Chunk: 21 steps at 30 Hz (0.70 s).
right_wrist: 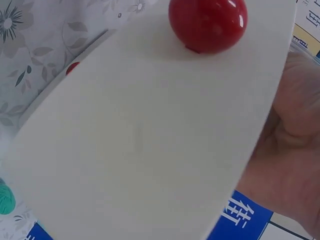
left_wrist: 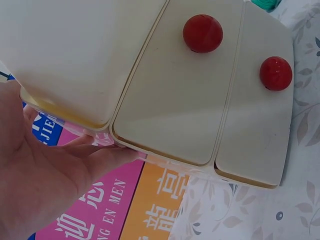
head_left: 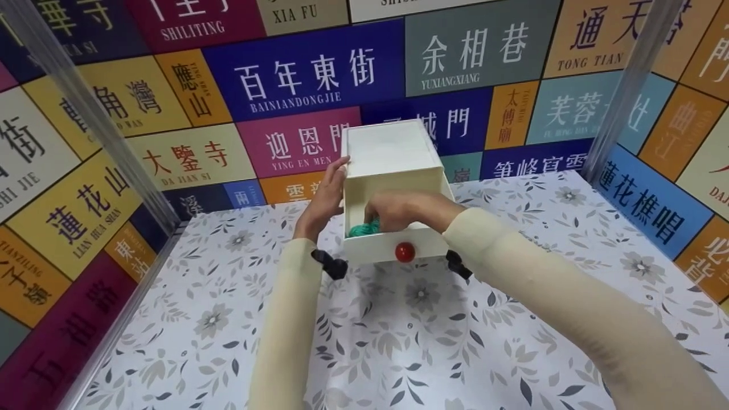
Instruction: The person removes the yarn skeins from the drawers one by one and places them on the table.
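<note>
A white drawer cabinet (head_left: 390, 149) stands on the table with its top drawer (head_left: 364, 249) pulled out, a red knob (head_left: 405, 251) on the drawer's front. My left hand (head_left: 326, 196) rests against the cabinet's left side, fingers extended along it. Inside the drawer, my right hand (head_left: 396, 210) reaches down with its fingers curled onto green yarn (head_left: 364, 228). The drawer front hides part of that yarn. In the right wrist view the palm shows behind the drawer front (right_wrist: 140, 130), fingertips hidden. Two lower drawers with red knobs (left_wrist: 202, 33) are closed in the left wrist view.
Another green yarn ball (right_wrist: 6, 199) lies on the table right of the cabinet, hidden by my right forearm in the head view. A flower-patterned cloth (head_left: 216, 319) covers the table. Behind stands a colourful sign-covered wall (head_left: 302, 68), with clear strips (head_left: 114, 125) at the corners.
</note>
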Available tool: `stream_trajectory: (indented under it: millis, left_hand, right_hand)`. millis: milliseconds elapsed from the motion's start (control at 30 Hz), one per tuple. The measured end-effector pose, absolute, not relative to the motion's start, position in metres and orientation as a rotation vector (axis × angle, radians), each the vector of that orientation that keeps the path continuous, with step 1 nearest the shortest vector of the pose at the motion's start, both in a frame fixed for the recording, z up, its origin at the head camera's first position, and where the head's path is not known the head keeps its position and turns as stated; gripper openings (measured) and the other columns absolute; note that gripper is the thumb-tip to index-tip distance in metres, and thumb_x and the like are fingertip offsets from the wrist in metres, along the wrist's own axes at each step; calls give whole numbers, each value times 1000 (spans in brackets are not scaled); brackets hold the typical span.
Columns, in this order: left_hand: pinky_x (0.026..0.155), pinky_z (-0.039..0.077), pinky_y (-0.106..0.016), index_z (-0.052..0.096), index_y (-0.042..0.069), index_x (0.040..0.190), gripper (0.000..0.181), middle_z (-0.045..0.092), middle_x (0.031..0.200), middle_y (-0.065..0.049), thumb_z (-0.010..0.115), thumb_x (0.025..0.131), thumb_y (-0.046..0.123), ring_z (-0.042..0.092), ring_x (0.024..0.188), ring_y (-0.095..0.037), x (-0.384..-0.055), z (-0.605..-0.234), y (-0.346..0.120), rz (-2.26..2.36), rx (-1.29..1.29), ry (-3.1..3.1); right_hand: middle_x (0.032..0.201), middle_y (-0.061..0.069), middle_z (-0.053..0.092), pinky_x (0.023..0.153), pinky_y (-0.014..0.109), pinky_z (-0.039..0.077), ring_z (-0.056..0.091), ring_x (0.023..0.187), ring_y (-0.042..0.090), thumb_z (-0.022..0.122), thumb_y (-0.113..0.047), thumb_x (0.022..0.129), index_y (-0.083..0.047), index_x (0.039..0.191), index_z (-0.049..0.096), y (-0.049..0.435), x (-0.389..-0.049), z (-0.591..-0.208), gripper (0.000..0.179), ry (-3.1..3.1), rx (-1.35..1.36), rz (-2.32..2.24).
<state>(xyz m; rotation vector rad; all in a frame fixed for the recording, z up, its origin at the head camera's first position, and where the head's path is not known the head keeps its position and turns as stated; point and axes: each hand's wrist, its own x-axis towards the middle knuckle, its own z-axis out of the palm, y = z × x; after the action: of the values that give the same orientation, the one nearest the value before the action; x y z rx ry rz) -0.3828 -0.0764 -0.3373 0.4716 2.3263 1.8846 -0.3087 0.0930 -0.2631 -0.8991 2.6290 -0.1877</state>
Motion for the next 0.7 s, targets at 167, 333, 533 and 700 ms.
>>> stream_trajectory:
  millis: [167,333,533,700]
  left_hand:
    - [110,39,-68,25,32,155,48,31,162,-11,27,109,45,39,144,-42,-382,-337,-76,1876,473,2328]
    - [110,39,-68,26,32,155,48,31,162,-11,27,109,45,38,145,-44,-382,-337,-77,1887,479,2321]
    - [109,40,-68,27,29,155,47,33,159,-14,27,110,41,41,142,-43,-382,-337,-75,1919,491,2298]
    - [109,38,-70,27,28,155,47,32,160,-14,28,110,41,39,143,-44,-381,-337,-77,1916,501,2304]
  right_hand:
    - [112,19,70,75,31,47,54,85,24,57,3,89,3,123,68,90,-309,-265,35,2650,-905,-162]
    - [99,14,67,73,31,44,52,82,23,62,-4,91,4,117,69,93,-309,-264,29,2673,-877,-213]
    - [108,15,70,87,38,54,55,87,22,68,-11,91,4,121,68,98,-308,-260,34,2704,-815,-366]
    - [111,17,72,92,41,57,59,90,21,69,-11,89,3,117,70,103,-308,-252,32,2748,-822,-441]
